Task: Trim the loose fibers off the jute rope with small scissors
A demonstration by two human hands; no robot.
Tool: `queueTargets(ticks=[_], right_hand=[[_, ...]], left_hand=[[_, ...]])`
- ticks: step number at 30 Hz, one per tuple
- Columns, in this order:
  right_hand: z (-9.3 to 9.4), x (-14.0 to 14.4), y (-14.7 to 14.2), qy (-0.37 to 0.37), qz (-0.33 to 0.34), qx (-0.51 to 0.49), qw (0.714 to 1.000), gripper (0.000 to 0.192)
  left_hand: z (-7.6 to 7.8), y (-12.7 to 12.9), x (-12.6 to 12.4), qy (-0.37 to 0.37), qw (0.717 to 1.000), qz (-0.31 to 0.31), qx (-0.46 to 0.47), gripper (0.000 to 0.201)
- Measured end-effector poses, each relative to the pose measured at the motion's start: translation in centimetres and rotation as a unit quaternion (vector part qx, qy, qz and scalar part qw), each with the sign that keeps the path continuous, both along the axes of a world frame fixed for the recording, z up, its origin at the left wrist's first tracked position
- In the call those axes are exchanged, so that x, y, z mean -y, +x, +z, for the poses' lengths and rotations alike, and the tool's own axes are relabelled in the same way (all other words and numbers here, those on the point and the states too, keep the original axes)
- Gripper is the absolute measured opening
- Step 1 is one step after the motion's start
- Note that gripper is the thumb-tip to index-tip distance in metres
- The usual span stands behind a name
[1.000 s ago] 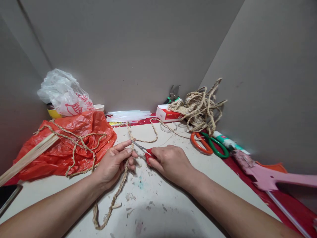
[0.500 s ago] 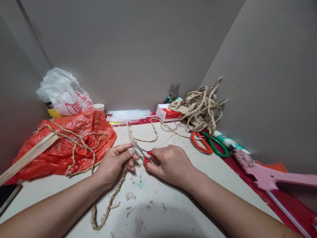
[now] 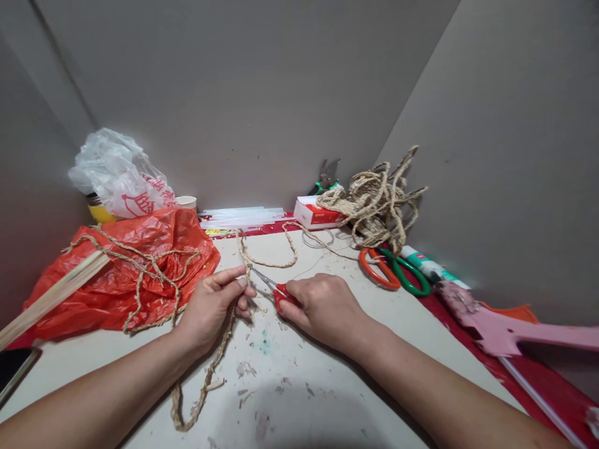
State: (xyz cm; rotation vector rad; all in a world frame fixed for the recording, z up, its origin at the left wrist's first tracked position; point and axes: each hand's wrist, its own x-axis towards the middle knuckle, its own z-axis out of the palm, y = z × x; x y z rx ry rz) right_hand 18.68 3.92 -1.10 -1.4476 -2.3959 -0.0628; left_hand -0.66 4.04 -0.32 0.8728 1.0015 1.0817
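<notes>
A braided straw rope (image 3: 208, 374) runs across the table, and my left hand (image 3: 213, 308) pinches it between thumb and forefinger. Part of the rope loops toward me below that hand; another stretch curves away behind it. In my right hand (image 3: 322, 308) are small scissors (image 3: 279, 295) with red handles. The blades look closed, their tips at the rope just above my left fingertips. Whether the tips touch the rope I cannot tell. Small scraps lie on the table (image 3: 304, 374) between my forearms.
An orange-red plastic bag (image 3: 154, 280) with rope on it lies left, near a straw bundle (image 3: 56, 299). At the back are clear glue sticks (image 3: 243, 217), a red-and-white box (image 3: 318, 214) and heaped rope (image 3: 381, 199). Large scissors (image 3: 409, 277) and a pink glue gun (image 3: 500, 333) lie right.
The scissors' blades and red handles have closed together. My left hand and the held rope have shifted slightly left, away from the scissors.
</notes>
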Motion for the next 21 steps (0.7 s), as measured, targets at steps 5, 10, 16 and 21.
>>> queueTargets(ticks=[5, 10, 16, 21], right_hand=[[-0.2, -0.2, -0.4, -0.144, -0.032, -0.328, 0.933, 0.033], [0.0, 0.0, -1.4, -0.350, 0.009, -0.566, 0.746, 0.033], [0.3, 0.6, -2.1, -0.391, 0.038, -0.634, 0.666, 0.026], [0.3, 0.2, -1.7, -0.282, -0.053, -0.702, 0.652, 0.024]], left_hand=[[0.1, 0.1, 0.2, 0.010, 0.999, -0.032, -0.006, 0.040], [0.3, 0.6, 1.2, 0.038, 0.991, -0.120, -0.048, 0.051], [0.2, 0.7, 1.8, 0.063, 0.980, -0.173, -0.073, 0.053], [0.0, 0.6, 1.6, 0.018, 0.980, -0.190, -0.048, 0.027]])
